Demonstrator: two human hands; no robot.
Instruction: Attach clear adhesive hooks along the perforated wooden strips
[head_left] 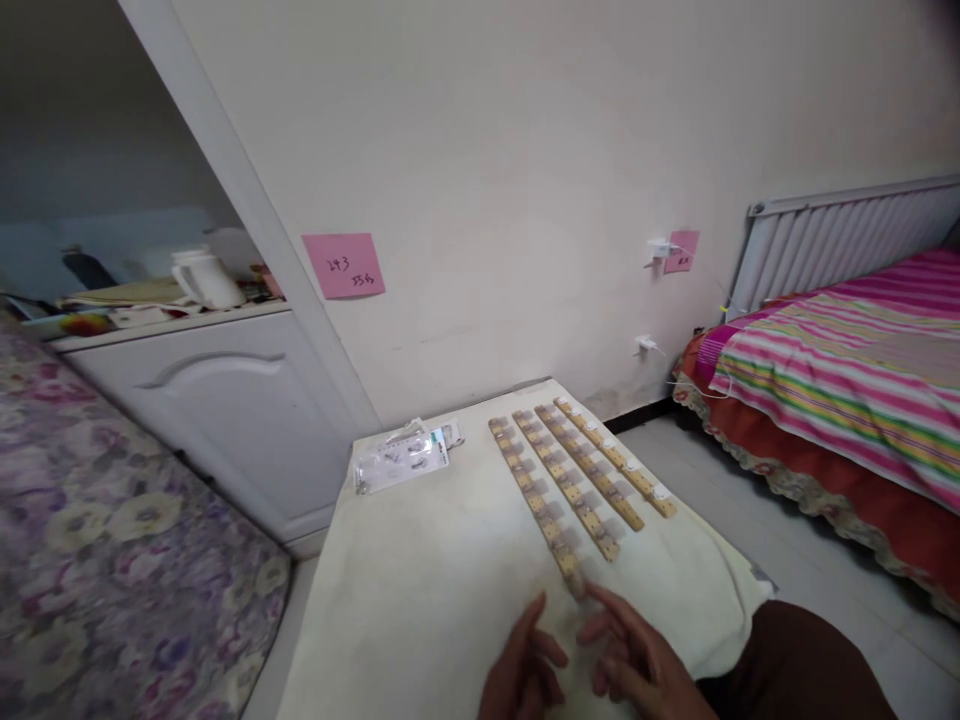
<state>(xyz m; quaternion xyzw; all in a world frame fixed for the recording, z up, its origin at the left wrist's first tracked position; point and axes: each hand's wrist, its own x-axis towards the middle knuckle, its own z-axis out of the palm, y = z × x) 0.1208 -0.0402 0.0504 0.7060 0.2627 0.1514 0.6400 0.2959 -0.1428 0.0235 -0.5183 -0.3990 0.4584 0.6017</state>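
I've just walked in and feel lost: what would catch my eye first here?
The wooden strips laid side by side on the white-covered table, with the person's left hand and right hand open just at their near ends. Then the bright striped bedspread at right and the pink note on the wall.

Bench under cream cloth — wooden strips lying side by side, clear plastic packet near far-left corner

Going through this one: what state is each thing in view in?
wooden strips: four, lying flat, side by side
left hand: open, empty
right hand: open, empty, fingertips by the wooden strips' near end
plastic packet: lying flat
cabinet door: shut
pink note: stuck up, written on
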